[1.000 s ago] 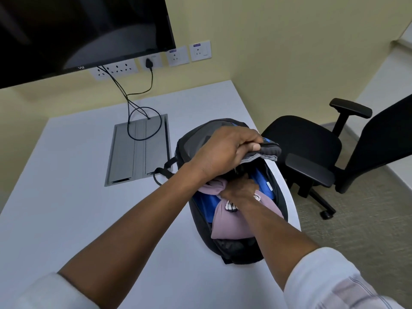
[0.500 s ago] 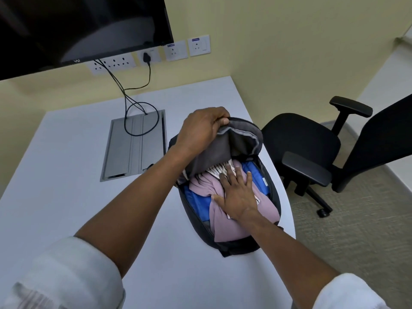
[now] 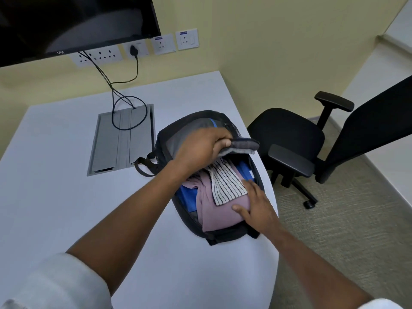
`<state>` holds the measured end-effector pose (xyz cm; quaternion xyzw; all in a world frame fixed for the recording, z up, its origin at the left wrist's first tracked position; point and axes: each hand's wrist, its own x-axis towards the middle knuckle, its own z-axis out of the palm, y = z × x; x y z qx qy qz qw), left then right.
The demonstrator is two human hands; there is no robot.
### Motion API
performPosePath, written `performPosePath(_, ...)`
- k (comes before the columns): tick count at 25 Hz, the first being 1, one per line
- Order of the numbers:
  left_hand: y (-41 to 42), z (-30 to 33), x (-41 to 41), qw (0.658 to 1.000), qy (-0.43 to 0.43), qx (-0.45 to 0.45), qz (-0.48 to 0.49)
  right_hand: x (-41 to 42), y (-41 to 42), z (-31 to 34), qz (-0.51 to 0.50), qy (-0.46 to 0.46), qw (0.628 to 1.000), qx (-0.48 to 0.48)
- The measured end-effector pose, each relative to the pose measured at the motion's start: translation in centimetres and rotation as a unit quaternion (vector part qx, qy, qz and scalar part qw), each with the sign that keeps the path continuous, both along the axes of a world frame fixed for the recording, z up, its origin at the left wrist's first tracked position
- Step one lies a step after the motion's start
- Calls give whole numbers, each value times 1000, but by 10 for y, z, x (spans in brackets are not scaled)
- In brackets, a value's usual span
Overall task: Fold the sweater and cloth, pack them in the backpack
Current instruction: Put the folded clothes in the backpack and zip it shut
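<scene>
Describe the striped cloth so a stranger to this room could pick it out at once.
On the white table, near its right edge, lies an open black backpack whose flap the left hand grips. Inside, on the folded pink sweater that the right hand presses, lies the striped cloth: the only white piece with thin dark stripes.

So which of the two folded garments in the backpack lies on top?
The striped cloth, white with dark lines. It lies over the plain pink sweater, which the right hand presses flat.

Black office chair [image 3: 289, 139] beside white table [image 3: 55, 197]; wall-mounted screen [image 3: 73, 21].
</scene>
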<state>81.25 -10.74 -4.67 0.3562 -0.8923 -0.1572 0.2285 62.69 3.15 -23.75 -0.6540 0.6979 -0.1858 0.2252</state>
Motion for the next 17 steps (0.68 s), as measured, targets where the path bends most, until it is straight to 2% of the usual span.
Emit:
performPosePath(6, 69, -58, -10, 997, -33, 57, -26, -11, -6, 9, 29, 18, 999, 22)
performPosePath(10, 99, -97, -11, 993, -88, 83, 9, -36, -10, 13, 26, 38, 998, 33)
performPosePath(14, 118, -128, -18, 983, -182, -13, 36, -65, -30, 15, 73, 111, 984, 115)
performPosePath(17, 133, -141, -35, 961, -254, -47, 95, -79, -37, 16, 169, 163, 966, 107)
